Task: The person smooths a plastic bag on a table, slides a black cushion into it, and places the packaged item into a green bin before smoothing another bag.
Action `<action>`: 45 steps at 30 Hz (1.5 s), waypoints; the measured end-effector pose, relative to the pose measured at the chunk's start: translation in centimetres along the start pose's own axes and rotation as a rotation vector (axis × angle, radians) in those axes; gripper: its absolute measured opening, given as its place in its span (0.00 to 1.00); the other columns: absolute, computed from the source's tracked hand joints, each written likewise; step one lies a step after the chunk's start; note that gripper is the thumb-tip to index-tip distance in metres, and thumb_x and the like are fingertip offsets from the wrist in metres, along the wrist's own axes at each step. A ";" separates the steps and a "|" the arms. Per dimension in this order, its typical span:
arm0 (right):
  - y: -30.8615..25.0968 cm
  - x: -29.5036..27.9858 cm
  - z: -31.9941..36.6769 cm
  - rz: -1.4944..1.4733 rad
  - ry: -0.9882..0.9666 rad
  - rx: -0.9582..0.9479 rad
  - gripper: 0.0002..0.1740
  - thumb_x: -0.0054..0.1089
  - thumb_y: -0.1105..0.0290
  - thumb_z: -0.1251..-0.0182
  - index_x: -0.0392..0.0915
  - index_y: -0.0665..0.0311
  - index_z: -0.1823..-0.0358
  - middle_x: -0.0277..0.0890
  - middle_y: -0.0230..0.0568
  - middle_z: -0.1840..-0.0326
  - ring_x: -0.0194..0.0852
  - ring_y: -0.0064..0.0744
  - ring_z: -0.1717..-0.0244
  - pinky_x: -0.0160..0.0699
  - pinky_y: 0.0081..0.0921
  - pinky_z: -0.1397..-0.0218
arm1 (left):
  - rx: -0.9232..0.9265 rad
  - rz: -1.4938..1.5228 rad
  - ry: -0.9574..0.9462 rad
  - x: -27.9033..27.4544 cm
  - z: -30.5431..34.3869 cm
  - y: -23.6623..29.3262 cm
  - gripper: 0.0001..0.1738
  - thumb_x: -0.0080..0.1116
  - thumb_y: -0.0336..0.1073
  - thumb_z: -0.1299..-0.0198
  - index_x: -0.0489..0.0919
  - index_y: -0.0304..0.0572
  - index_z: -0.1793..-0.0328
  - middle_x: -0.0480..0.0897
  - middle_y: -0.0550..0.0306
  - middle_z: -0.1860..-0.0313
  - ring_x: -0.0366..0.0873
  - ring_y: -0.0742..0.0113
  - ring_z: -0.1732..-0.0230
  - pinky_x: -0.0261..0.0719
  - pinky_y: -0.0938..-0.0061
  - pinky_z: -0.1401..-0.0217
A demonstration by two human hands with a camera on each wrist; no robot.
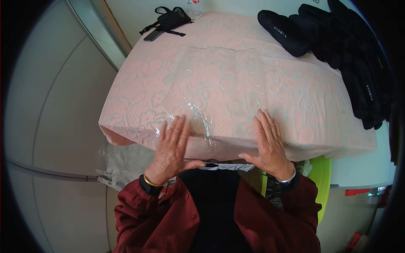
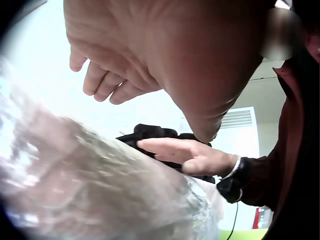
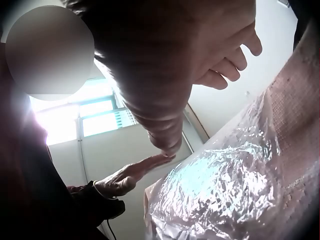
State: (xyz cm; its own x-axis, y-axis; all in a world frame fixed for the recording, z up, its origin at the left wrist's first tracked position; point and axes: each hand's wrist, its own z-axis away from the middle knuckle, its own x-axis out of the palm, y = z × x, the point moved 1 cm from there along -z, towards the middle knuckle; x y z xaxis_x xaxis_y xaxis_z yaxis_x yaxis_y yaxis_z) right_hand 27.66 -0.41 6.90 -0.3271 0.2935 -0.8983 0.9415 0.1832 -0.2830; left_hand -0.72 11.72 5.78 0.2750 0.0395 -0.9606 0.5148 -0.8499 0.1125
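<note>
A clear, shiny plastic sheet (image 1: 219,97) lies over the pink patterned cloth (image 1: 139,84) and hangs at the near edge; it shows crinkled in the left wrist view (image 2: 85,175) and right wrist view (image 3: 215,190). My left hand (image 1: 171,149), palm down with fingers extended, is above the sheet's near left part. Across from it, my right hand (image 1: 269,145) has its fingers straight and its thumb spread toward the left. Both hands hold nothing. In the wrist views the palms appear raised off the plastic; whether any fingertip touches it, I cannot tell.
A black pouch (image 1: 174,19), a phone (image 1: 153,34) and a clear bottle (image 1: 194,8) are at the back left. Black padded items (image 1: 287,33) lie along the right side. Below the near edge are a green bin (image 1: 324,185) and loose clear plastic (image 1: 126,162).
</note>
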 end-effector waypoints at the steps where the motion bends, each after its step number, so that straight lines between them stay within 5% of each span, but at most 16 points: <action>1: -0.3 0.7 -0.7 -0.008 0.004 -0.007 0.55 0.76 0.51 0.46 0.59 0.78 0.24 0.50 0.62 0.17 0.45 0.60 0.16 0.47 0.56 0.17 | 0.052 0.047 0.045 0.3 -1.2 1.5 0.68 0.60 0.78 0.51 0.59 0.23 0.21 0.56 0.30 0.18 0.53 0.35 0.17 0.48 0.43 0.17; 7: 0.1 5.0 -2.8 0.083 -0.065 -0.128 0.60 0.80 0.52 0.50 0.56 0.79 0.23 0.46 0.62 0.16 0.41 0.60 0.14 0.44 0.56 0.16 | 0.222 0.330 0.082 3.9 -7.5 7.3 0.64 0.57 0.74 0.43 0.56 0.22 0.20 0.55 0.29 0.18 0.51 0.35 0.16 0.46 0.43 0.16; 14: 3.0 2.3 -1.6 0.022 -0.172 0.026 0.67 0.81 0.48 0.54 0.50 0.79 0.21 0.45 0.63 0.15 0.40 0.59 0.14 0.41 0.53 0.15 | 0.152 0.087 -0.030 3.7 -5.8 0.5 0.63 0.49 0.77 0.40 0.58 0.19 0.22 0.58 0.25 0.20 0.52 0.33 0.17 0.47 0.46 0.16; 19: 4.5 1.4 -1.5 0.073 -0.209 0.066 0.69 0.81 0.47 0.55 0.49 0.79 0.21 0.44 0.63 0.15 0.40 0.58 0.14 0.41 0.53 0.15 | -0.080 -0.041 -0.049 1.6 -3.8 -7.0 0.63 0.48 0.78 0.39 0.58 0.21 0.21 0.59 0.27 0.20 0.54 0.34 0.18 0.49 0.46 0.16; 25: 4.3 1.6 -1.2 0.119 -0.206 0.086 0.70 0.81 0.46 0.55 0.47 0.79 0.20 0.44 0.62 0.15 0.38 0.58 0.13 0.40 0.54 0.14 | -0.089 -0.066 -0.026 2.0 -3.7 -7.9 0.63 0.48 0.79 0.40 0.59 0.21 0.21 0.60 0.28 0.21 0.55 0.34 0.18 0.49 0.46 0.16; 37: 0.0 -0.7 6.0 0.089 -0.241 0.085 0.62 0.77 0.48 0.47 0.52 0.79 0.21 0.44 0.63 0.15 0.38 0.60 0.14 0.39 0.59 0.16 | -0.112 0.013 0.050 1.8 3.2 -3.2 0.62 0.46 0.80 0.39 0.57 0.27 0.19 0.60 0.34 0.19 0.54 0.38 0.17 0.46 0.42 0.16; 45: 1.6 0.7 0.4 -0.002 -0.010 -0.003 0.55 0.71 0.48 0.39 0.54 0.79 0.23 0.47 0.65 0.17 0.39 0.60 0.14 0.39 0.60 0.16 | -0.102 -0.083 -0.033 0.3 2.1 -2.1 0.61 0.48 0.78 0.39 0.57 0.28 0.19 0.61 0.35 0.21 0.56 0.38 0.18 0.44 0.40 0.17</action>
State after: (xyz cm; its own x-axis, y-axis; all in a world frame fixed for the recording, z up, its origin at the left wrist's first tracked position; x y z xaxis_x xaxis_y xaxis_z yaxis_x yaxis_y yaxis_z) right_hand 28.95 -0.30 5.70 -0.3279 0.2833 -0.9012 0.9406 0.1867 -0.2836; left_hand -3.48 12.40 4.73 0.2016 0.0887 -0.9754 0.6153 -0.7864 0.0556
